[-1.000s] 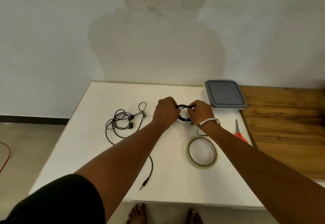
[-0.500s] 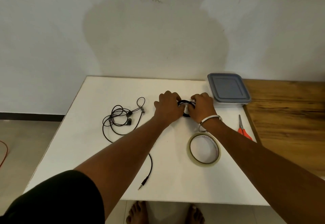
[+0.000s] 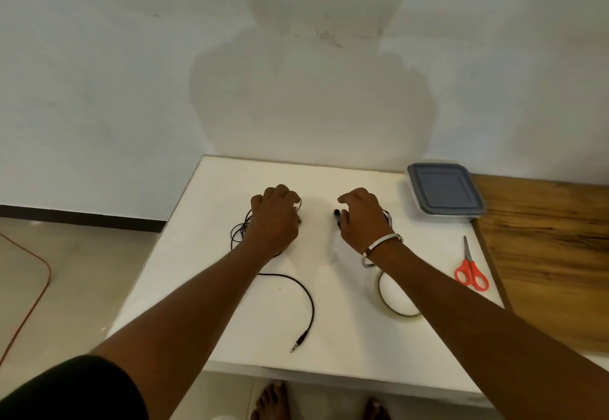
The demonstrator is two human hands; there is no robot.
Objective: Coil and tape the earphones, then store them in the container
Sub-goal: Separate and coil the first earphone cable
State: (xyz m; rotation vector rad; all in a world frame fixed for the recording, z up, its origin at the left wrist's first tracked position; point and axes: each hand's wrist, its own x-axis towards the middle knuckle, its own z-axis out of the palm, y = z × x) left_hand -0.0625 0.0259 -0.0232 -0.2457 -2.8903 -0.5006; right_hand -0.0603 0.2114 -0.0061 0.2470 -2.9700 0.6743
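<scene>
On the table [image 3: 329, 347], loose earphones [image 3: 239, 231] lie left under the left hand [image 3: 275, 218]; the lidded container [image 3: 445, 192] sits far right, scissors [image 3: 470, 269] before it, tape roll [image 3: 395, 297] left of the scissors.

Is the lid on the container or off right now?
On. The grey lid sits flat over the clear container at the table's far right corner, covering its whole top. Neither hand touches it.
</scene>
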